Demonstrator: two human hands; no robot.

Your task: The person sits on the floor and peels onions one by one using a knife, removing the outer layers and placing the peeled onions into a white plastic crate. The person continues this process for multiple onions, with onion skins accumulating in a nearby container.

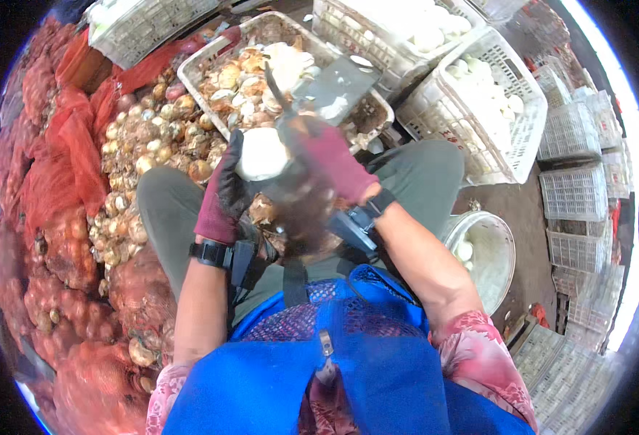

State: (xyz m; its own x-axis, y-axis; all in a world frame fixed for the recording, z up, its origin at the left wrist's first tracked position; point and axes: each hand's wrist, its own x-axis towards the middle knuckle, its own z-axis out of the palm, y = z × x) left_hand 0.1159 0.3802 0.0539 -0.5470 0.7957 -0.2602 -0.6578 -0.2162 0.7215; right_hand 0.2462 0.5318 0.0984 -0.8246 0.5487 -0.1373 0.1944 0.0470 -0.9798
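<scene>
My left hand (223, 190), in a maroon glove with a dark palm, holds a peeled white onion (264, 155) over the near edge of a crate. The thumb side of the glove presses against the onion's left flank. Right beside it, my right hand (337, 157) wears a matching glove and is blurred. It grips a knife (276, 89), whose dark narrow blade points up and away; the handle is mostly hidden in the fist. Beneath the hands, the plastic crate (189, 73) contains onion skins and pieces (238, 81). A grey board (344, 81) lies across its right part.
Unpeeled onions (159, 136) are heaped left of the crate, beside red mesh sacks (74, 304). White crates (434, 103) of peeled onions (480, 81) stand at the right. A bucket (493, 261) holds a few peeled onions. Stacked baskets (572, 190) line the far right.
</scene>
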